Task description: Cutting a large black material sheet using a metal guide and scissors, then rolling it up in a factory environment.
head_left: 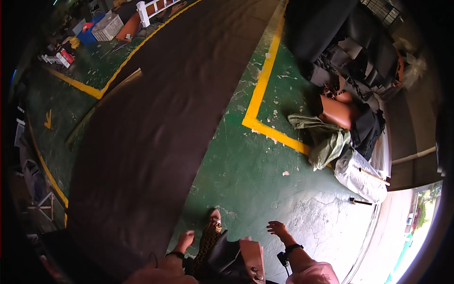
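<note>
A long dark brown sheet (156, 123) of leather-like material stretches away across the floor, slightly wrinkled. My left hand (186, 240) hangs beside its right edge, close to the near end. The fingers of that hand are too small and bunched to make out, and no held thing shows. Out to the right, my right hand (277, 228) is over the green floor with its fingers apart and nothing in them. Between the hands are my leopard-print trouser leg (208, 236), a light shoe and a brown-and-black apron-like piece (252, 255).
Yellow lines (265, 85) mark the worn green floor (236, 175). At right lie black rolls and scraps (350, 52), a tan piece (338, 112), a green sack (331, 146), a clear plastic bundle (359, 175) and a hammer-like tool (360, 201). A white crate (108, 27) stands far left.
</note>
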`<state>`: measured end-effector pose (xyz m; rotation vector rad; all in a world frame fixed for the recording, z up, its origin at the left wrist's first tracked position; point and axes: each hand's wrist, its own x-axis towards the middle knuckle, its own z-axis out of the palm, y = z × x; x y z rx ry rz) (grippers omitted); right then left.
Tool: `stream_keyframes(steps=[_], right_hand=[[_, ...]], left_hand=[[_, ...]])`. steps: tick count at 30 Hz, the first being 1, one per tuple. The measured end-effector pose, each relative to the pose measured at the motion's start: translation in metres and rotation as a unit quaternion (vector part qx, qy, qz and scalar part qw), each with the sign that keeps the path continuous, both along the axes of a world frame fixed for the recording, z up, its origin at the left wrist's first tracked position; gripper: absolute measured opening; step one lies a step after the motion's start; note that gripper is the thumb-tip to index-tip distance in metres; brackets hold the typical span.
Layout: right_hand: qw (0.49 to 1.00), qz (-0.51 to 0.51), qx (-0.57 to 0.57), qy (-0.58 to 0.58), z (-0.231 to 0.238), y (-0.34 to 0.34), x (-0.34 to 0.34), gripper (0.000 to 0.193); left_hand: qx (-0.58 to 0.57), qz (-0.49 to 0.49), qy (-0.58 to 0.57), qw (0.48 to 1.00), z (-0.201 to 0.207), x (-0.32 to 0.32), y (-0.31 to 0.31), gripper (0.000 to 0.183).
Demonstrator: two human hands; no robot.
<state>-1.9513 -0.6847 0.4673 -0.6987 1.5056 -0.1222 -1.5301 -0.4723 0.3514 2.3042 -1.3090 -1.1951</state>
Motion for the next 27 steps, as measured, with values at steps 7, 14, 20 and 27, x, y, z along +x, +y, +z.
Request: stream_keyframes(steps=[7,14,20,27], right_hand=[[0.997,-0.051,0.048,0.043,0.001,-0.194,-0.069,0.031],[0.996,-0.014,0.008,0.091,-0.035,-0.488,-0.104,0.032],[0.997,0.056,-0.030,0.047,-0.028,-0.786,-0.010,0.034],[0.987,0.140,-0.082,0.017,-0.060,-1.065,0.117,0.034]], left_hand=[[0.027,0.185,0.294,0.937,0.040,-0.049,-0.379,0.025],[0.072,0.217,0.270,0.935,0.021,-0.083,-0.613,0.028],[0.114,0.183,0.195,0.957,-0.023,-0.089,-0.740,0.031],[0.092,0.390,0.353,0.846,-0.084,-0.034,-0.897,0.033]])
